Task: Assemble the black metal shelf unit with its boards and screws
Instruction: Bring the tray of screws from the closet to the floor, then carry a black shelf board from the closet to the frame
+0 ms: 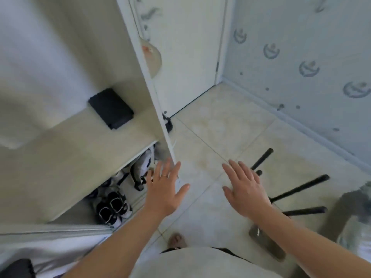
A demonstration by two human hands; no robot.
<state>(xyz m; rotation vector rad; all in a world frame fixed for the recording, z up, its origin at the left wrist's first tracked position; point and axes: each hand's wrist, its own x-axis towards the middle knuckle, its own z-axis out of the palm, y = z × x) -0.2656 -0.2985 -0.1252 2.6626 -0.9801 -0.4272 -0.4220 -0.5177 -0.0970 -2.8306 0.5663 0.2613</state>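
1. Head view looks down on both hands held out over the tiled floor [220,127]. The left hand [164,189] and the right hand [245,189] are both spread flat, fingers straight, holding nothing.
2. The black metal tubes [301,187] of the shelf unit are on the floor at the right, just beyond the right hand, fanned apart from one another. Whether they are joined at their near ends I cannot tell. No boards or screws can be made out; a grey shape at the right edge is too blurred to name.
3. At the left stands a white panel [158,109], its lower edge near the left hand. Left of it is a bench [80,147] carrying a black box [111,108], with shoes [114,205] beneath it.
4. Risks, as I judge them:
   - If the tubes are loose, a careless grab could send them rolling on the smooth tile.
   - One foot [176,240], seemingly bare, is near the body, so a dropped tube could strike it.
   - A long tube swung leftward could knock the white panel.
   - Small screws would be easy to lose on this pale floor.
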